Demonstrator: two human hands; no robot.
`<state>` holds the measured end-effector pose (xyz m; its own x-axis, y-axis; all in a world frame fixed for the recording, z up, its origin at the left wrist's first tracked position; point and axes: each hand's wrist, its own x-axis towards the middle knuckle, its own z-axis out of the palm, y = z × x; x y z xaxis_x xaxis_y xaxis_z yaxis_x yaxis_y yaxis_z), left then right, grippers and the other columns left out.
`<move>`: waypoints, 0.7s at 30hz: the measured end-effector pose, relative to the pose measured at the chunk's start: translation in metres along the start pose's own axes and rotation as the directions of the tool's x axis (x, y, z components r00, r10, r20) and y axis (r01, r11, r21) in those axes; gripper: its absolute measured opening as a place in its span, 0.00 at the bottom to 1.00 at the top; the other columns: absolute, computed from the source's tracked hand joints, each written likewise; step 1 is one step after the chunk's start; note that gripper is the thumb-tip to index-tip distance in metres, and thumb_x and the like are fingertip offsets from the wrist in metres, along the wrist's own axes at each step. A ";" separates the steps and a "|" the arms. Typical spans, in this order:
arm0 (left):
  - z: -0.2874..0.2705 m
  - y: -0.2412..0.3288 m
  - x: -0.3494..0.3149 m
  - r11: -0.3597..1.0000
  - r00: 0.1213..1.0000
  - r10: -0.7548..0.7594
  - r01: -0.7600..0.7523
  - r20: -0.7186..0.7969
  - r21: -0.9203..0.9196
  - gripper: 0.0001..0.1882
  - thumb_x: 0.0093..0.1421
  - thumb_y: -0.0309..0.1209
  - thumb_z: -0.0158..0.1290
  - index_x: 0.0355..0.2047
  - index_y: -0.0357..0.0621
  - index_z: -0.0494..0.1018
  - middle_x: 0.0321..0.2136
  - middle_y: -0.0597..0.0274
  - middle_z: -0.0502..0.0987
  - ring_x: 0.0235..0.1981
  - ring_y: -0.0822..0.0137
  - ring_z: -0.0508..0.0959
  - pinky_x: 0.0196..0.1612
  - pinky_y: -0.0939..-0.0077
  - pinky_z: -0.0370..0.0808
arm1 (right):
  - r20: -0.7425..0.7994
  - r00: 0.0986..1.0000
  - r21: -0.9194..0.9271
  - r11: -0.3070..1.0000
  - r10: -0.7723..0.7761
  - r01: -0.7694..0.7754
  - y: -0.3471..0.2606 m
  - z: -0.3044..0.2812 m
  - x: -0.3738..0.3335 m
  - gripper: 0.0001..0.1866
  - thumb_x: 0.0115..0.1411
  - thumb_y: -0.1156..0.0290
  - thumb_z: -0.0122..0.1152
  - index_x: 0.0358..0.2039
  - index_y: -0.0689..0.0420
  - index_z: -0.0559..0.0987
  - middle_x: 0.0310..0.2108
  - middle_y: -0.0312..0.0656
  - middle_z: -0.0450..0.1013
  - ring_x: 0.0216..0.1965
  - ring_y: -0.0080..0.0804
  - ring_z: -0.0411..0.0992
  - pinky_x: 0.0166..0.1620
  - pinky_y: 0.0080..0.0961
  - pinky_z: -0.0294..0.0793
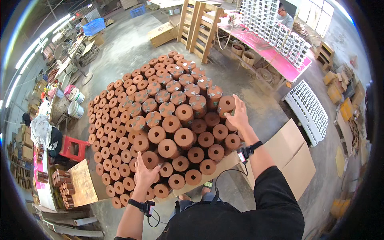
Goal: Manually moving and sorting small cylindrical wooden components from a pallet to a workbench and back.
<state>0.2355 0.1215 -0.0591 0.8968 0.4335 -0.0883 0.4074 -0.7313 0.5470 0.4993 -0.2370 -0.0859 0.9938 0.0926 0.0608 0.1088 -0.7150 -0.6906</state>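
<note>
Where the fingers of the right hand (pixel 239 116) spread along its right side, a brown cylinder (pixel 226 104) with a central hole stands at the right edge of the upper layer, the thumb bent in at its near side. A second cylinder (pixel 150 159) sits at the near-left edge of that layer — it lies between the fingers and thumb of the left hand (pixel 146 173), fingers along its left, thumb at its near-right side. Both hands are curved and parted around their cylinders; whether either one is gripping firmly, I cannot tell.

Between and beyond the hands, many more such cylinders (pixel 116 129) stand packed side by side, holes facing up; several toward the far right carry grey patches on their tops. Flattened cardboard (pixel 298 170) lies to the right of the stack, near the right forearm, with a white grid panel (pixel 307 110) past it. On the left stands a red stool (pixel 75 148); at the far side, wooden pallets (pixel 206 32) lean upright — near a pink-topped table (pixel 260 42).
</note>
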 end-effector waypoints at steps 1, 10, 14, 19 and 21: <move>-0.001 0.005 0.002 1.000 1.000 -0.018 0.018 0.018 -0.001 0.55 0.49 0.40 0.66 0.69 0.39 0.44 0.60 0.37 0.60 0.61 0.41 0.63 0.62 0.51 0.64 | -0.103 0.987 -0.038 0.992 -0.120 0.116 -0.012 -0.002 -0.008 0.45 0.52 0.67 0.71 0.67 0.47 0.57 0.63 0.51 0.57 0.64 0.54 0.56 0.63 0.47 0.62; 0.002 0.016 0.001 0.999 0.999 -0.030 0.030 0.025 0.011 0.55 0.49 0.38 0.67 0.69 0.40 0.44 0.60 0.34 0.58 0.62 0.39 0.60 0.62 0.49 0.63 | 0.219 0.872 -0.114 0.876 -0.437 0.468 -0.110 0.084 -0.104 0.44 0.49 0.57 0.72 0.64 0.43 0.59 0.61 0.53 0.57 0.58 0.57 0.59 0.55 0.55 0.61; -0.004 0.014 0.000 0.997 0.996 -0.081 0.080 0.029 0.014 0.55 0.50 0.39 0.66 0.69 0.40 0.44 0.61 0.35 0.58 0.63 0.39 0.59 0.63 0.48 0.61 | 0.081 0.914 0.071 0.917 -0.398 0.393 -0.101 0.087 -0.095 0.39 0.43 0.64 0.77 0.56 0.49 0.67 0.54 0.47 0.65 0.56 0.51 0.64 0.56 0.48 0.65; -0.006 0.002 -0.007 0.998 0.999 -0.030 0.031 0.036 -0.049 0.54 0.50 0.38 0.66 0.69 0.39 0.43 0.62 0.36 0.58 0.64 0.41 0.59 0.65 0.50 0.59 | -0.232 0.926 -0.006 0.952 -0.299 0.305 -0.079 0.050 -0.069 0.35 0.46 0.67 0.76 0.52 0.51 0.67 0.52 0.47 0.66 0.53 0.51 0.64 0.55 0.46 0.67; -0.004 0.000 -0.004 0.999 0.999 -0.015 0.017 0.035 -0.052 0.54 0.50 0.38 0.65 0.69 0.39 0.43 0.63 0.36 0.58 0.64 0.41 0.59 0.65 0.51 0.59 | -0.240 0.939 -0.077 0.969 -0.247 0.236 -0.066 0.047 -0.052 0.35 0.46 0.71 0.76 0.52 0.52 0.66 0.53 0.47 0.64 0.54 0.52 0.63 0.55 0.46 0.67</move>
<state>0.2307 0.1220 -0.0557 0.8961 0.4256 -0.1260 0.4130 -0.6956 0.5878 0.4389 -0.1618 -0.0772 0.9108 0.0972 0.4012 0.3412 -0.7243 -0.5991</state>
